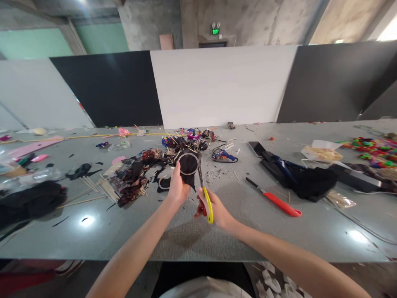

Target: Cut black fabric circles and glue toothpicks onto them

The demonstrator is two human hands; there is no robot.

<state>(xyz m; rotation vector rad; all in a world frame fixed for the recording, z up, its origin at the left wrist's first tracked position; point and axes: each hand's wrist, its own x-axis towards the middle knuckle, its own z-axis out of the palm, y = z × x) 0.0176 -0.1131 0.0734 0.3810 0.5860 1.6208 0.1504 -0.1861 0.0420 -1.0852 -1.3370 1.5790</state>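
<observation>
My left hand grips a thin round hoop with black fabric across it, loose edges hanging below the ring. In my right hand is a pair of scissors with yellow and red handles. Their blades point away from me, close along the right side of the hoop; I cannot tell whether they touch the fabric. A second hoop with black cloth lies on the table just left of my left hand.
A blue glue gun lies beyond the scissors, amid small black scraps. To the right are a red-handled knife, a phone and a black bag. Thin sticks and dark patterned cloth lie left. Upright panels stand behind.
</observation>
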